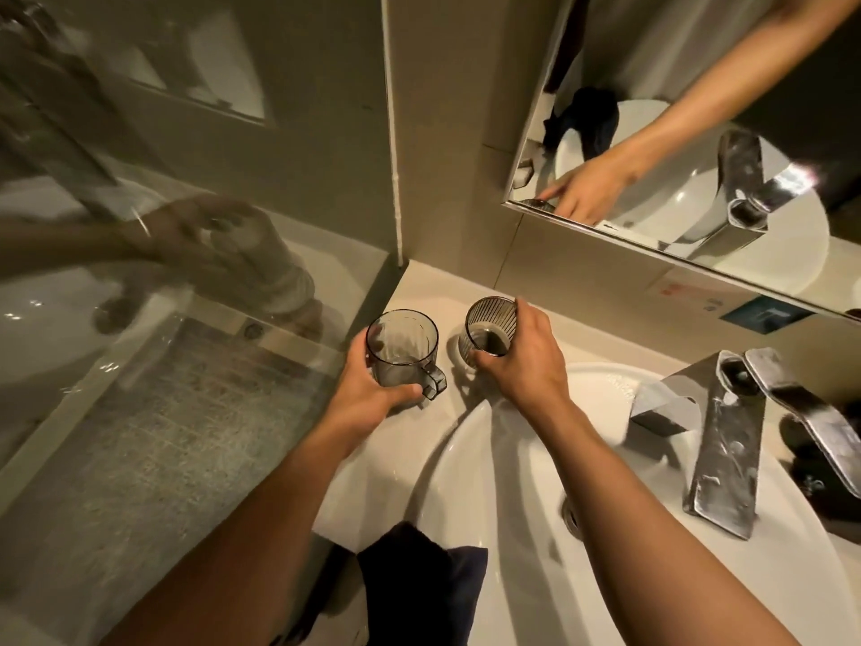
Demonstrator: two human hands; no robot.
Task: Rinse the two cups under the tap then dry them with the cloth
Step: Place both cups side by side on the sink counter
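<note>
My left hand grips a smoky clear cup with a handle, upright on the pale counter, its handle turned toward the basin. My right hand holds a ribbed dark glass cup just right of it, tilted with its mouth facing me. A dark cloth lies draped over the near rim of the white basin. The chrome tap stands at the basin's right side; no water is visible from it.
A glass shower screen bounds the counter on the left. A mirror hangs on the wall above the tap. The basin drain shows beside my right forearm.
</note>
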